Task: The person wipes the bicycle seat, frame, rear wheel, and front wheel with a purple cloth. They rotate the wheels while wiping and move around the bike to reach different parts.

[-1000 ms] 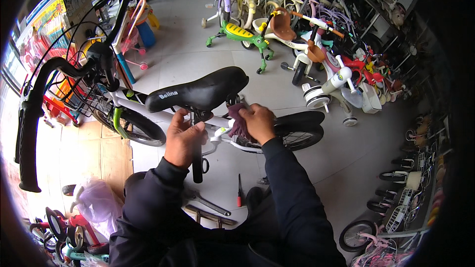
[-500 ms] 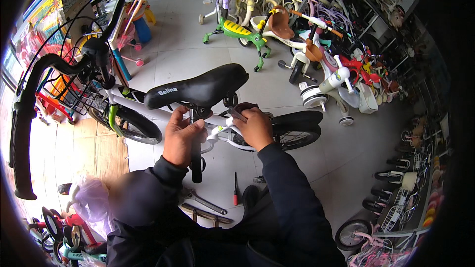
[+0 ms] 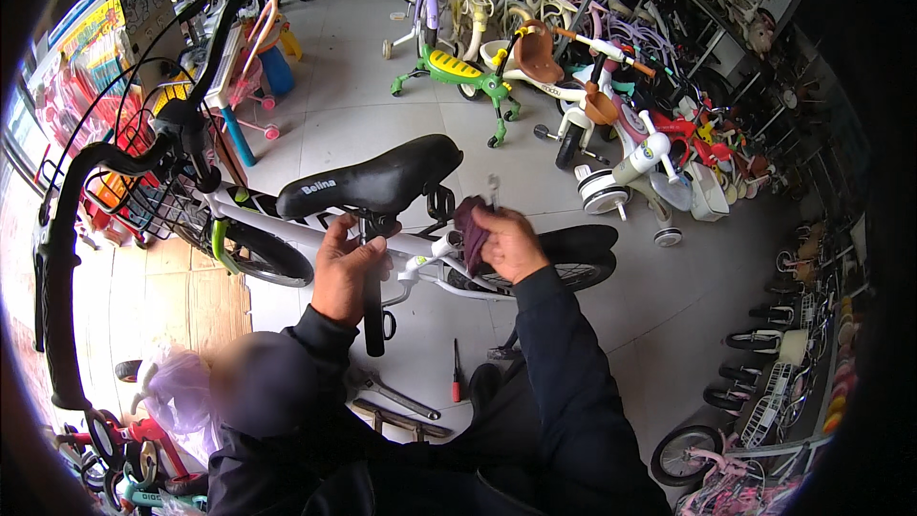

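Observation:
My left hand (image 3: 348, 272) grips a black bicycle saddle (image 3: 377, 180) just under its base, with the fingers around the top of the black seat post (image 3: 375, 311). The post hangs down outside the white bicycle frame (image 3: 287, 220), beside the seat tube. In my right hand (image 3: 511, 244) a dark maroon cloth (image 3: 473, 229) is pinched, next to the open top of the seat tube (image 3: 445, 245). A small, shiny, blurred piece (image 3: 494, 189) sticks up above that hand; I cannot tell what it is.
On the floor below lie a red-handled screwdriver (image 3: 456, 384) and an adjustable wrench (image 3: 406, 397). The bicycle's black handlebar (image 3: 72, 258) curves along the left. A green ride-on toy (image 3: 458, 67) and several children's bikes stand beyond. Flat cardboard (image 3: 191, 291) lies at the left.
My right hand has moved slightly right, off the top of the seat tube, and the cloth now shows more. The saddle has shifted slightly left and down in view; my left hand keeps its grip.

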{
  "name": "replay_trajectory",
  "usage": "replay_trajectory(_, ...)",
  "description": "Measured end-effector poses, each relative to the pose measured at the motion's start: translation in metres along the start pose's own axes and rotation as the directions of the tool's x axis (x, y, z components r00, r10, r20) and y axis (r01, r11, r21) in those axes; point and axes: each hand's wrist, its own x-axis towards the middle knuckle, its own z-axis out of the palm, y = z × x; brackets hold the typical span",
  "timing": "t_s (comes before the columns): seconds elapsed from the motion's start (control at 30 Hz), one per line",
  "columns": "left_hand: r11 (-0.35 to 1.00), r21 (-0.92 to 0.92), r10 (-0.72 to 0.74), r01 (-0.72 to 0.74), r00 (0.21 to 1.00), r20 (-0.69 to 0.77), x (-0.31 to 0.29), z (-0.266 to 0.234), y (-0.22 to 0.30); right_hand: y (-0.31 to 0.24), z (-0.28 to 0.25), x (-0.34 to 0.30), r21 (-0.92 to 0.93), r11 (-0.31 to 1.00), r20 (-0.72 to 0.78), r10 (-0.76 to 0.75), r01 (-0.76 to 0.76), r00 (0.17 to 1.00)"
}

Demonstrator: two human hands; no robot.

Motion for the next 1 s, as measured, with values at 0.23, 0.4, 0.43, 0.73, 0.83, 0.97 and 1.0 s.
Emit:
replay_trajectory(0.23,0.998,-0.056,0.003,-0.002,1.000,0.019,0.004,0.000,-0.001,0.027,0.004,0.013,-0.959,0.121,0.185,-0.424,0.258,0.887)
replay_trajectory(0.4,1.000,-0.020,-0.015,0.015,1.000,0.000,-0.001,-0.005,-0.001,0.035,0.001,0.026,-0.992,0.112,-0.021,-0.639,0.065,0.769)
replay_trajectory(0.43,0.999,-0.021,-0.026,0.026,1.000,-0.017,-0.004,-0.007,-0.001,0.032,0.001,0.024,-0.982,0.162,-0.042,-0.689,0.096,0.724)
replay_trajectory(0.73,0.999,-0.043,0.006,-0.006,1.000,0.003,-0.004,-0.005,0.011,-0.005,-0.015,0.006,-0.741,0.429,-0.200,-0.875,0.517,0.441)
replay_trajectory(0.83,0.999,-0.031,0.010,-0.010,1.000,0.008,-0.004,-0.003,0.011,0.010,-0.032,0.014,-0.632,0.687,-0.467,-0.707,0.359,0.531)
replay_trajectory(0.97,0.999,-0.030,0.012,-0.012,1.000,0.011,-0.006,-0.003,0.009,0.075,-0.022,0.019,-0.030,0.981,-0.611,-0.170,0.192,0.773)
replay_trajectory(1.0,0.999,-0.034,0.022,-0.021,0.999,0.025,-0.006,-0.002,0.008,0.096,-0.015,0.019,0.033,0.985,-0.598,-0.118,0.171,0.793)
